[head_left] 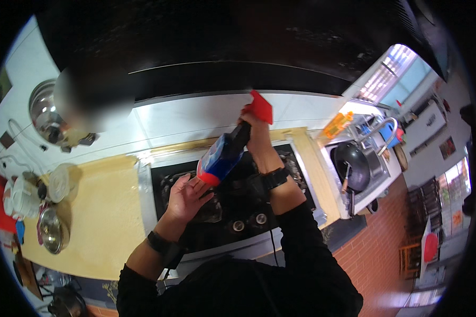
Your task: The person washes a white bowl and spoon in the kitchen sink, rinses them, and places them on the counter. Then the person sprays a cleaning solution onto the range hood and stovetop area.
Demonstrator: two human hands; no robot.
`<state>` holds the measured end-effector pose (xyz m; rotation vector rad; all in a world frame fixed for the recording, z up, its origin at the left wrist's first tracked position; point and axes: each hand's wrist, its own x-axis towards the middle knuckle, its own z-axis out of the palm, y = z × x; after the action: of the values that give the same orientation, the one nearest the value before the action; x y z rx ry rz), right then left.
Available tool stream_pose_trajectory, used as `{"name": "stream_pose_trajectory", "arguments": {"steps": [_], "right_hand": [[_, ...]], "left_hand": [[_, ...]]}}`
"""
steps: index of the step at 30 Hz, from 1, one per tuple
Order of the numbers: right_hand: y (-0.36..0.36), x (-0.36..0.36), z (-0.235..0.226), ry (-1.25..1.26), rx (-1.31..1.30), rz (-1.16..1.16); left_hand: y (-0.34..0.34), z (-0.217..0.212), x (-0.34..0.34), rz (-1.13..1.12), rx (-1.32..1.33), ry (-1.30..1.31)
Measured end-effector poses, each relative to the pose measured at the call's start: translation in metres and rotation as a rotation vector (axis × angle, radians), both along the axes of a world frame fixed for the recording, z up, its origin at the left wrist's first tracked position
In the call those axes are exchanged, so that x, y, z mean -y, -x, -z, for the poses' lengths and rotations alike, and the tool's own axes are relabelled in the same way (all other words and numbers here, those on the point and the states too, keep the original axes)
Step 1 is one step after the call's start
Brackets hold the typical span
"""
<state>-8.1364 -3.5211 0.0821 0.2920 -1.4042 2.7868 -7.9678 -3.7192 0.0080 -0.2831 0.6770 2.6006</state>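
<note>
I hold a spray bottle (223,153) in the air above the black gas stove (227,203). The bottle has a blue body with a red band at its bottom end, a black neck and a red trigger head (261,107). It is tilted, with the bottom toward me and to the left, and the red head pointing up toward the white wall panel (195,119) under the dark hood (222,47).

My left hand (188,195) is under the bottom of the bottle, the fingers half open and curved, touching the red end as a support. My right hand (255,129) is closed around the black neck just below the red head; I cannot tell if a finger is on the trigger. Both wrists carry a black band.

The bottle is between my two hands, over the middle of the stove. The yellow worktop (103,222) lies to the left with metal pots (53,230), and a sink with a black wok (353,166) is to the right.
</note>
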Motion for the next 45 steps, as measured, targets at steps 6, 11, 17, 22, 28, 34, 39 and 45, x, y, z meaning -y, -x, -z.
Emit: {"name": "stream_pose_trajectory", "arguments": {"steps": [6, 11, 17, 22, 28, 34, 39, 45], "right_hand": [[0.031, -0.154, -0.018, 0.026, 0.096, 0.428], [0.038, -0.26, -0.022, -0.019, 0.178, 0.513], [0.056, -0.319, -0.011, -0.133, 0.139, 0.36], [0.054, -0.324, -0.018, -0.155, 0.137, 0.305], [0.053, -0.295, -0.042, -0.113, 0.05, 0.101], [0.035, -0.197, -0.023, -0.272, -0.009, -0.113], [0.005, -0.155, -0.065, -0.152, -0.087, -0.085], [-0.004, -0.155, -0.157, -0.041, -0.201, -0.113]], "left_hand": [[0.067, -0.021, -0.112, 0.146, -0.079, 0.03], [0.091, -0.018, -0.215, 0.285, 0.014, 0.009], [0.084, -0.01, -0.297, 0.227, 0.139, -0.076], [0.092, -0.012, -0.314, 0.131, 0.19, 0.033], [0.07, -0.015, -0.303, 0.106, 0.047, -0.018], [0.018, -0.007, -0.254, -0.071, 0.171, -0.065], [0.002, -0.037, -0.206, -0.186, 0.104, -0.022], [0.008, -0.099, -0.189, -0.128, -0.147, -0.04]]}}
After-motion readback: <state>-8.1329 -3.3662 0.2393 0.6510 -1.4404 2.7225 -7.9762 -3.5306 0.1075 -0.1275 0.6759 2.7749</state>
